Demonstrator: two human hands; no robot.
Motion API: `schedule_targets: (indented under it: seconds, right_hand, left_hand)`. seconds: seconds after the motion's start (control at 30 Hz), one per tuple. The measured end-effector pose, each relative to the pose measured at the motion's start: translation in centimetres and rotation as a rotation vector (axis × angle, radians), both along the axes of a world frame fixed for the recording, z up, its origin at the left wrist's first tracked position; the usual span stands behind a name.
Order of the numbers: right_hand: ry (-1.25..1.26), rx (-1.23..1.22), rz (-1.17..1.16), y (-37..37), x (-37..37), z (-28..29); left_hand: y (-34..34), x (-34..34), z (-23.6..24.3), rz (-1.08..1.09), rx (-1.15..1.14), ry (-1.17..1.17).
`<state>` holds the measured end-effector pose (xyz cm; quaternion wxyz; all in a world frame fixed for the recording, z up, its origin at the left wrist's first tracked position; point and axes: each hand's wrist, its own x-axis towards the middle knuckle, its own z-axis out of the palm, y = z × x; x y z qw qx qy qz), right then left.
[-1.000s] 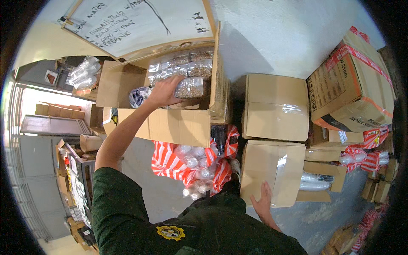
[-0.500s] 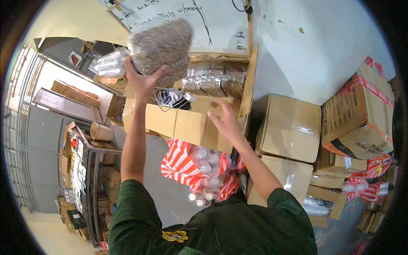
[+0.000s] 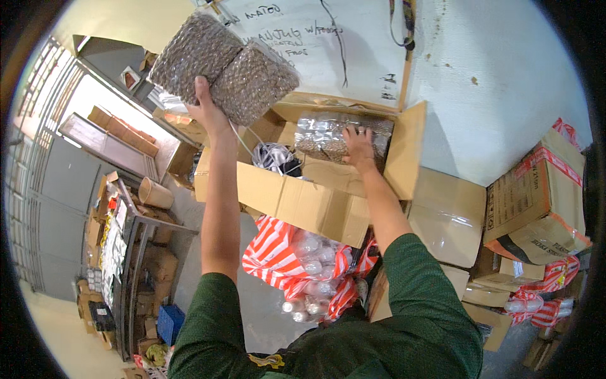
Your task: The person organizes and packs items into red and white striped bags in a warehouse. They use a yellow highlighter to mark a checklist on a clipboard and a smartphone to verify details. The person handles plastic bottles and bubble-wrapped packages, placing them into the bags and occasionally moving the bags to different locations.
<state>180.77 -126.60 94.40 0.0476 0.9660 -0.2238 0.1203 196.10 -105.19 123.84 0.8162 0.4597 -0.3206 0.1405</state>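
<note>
My left hand (image 3: 211, 117) grips a bubble-wrapped package (image 3: 224, 72), raised at the upper left above the box. The package looks like two grey-brown blocks side by side; the thumb lies on the near face and the other fingers are hidden behind. My right hand (image 3: 358, 144) rests on another bubble-wrapped package (image 3: 319, 134) lying in the open cardboard box (image 3: 284, 189). Its fingers are spread over the top. Beside that package in the box lies a bundle (image 3: 276, 158) of dark and white material with a white strap.
Red-and-white striped bags (image 3: 271, 249) with clear-wrapped items lie below the box. Closed cartons (image 3: 448, 215) stand at the right, with a taped carton (image 3: 536, 196) beyond. A metal-framed rack (image 3: 136, 252) stands at the left. A whiteboard (image 3: 366, 44) is behind the box.
The package in my left hand has swung left and turned, now showing two blocks. My right hand has moved from above the box's near edge onto the package inside. The view has shifted.
</note>
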Motion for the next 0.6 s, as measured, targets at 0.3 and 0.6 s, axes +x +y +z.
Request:
schedule_targets:
  seconds: [0.3, 0.6]
  right_hand:
    - [0.032, 0.003, 0.027, 0.9, 0.1, -0.7]
    - [0.027, -0.103, 0.119, 1.2, 0.9, -0.7]
  left_hand:
    - [9.2, -5.3, 0.0, -0.233, -0.357, 0.128]
    - [14.5, -6.9, 10.2, 0.084, -0.207, -0.091]
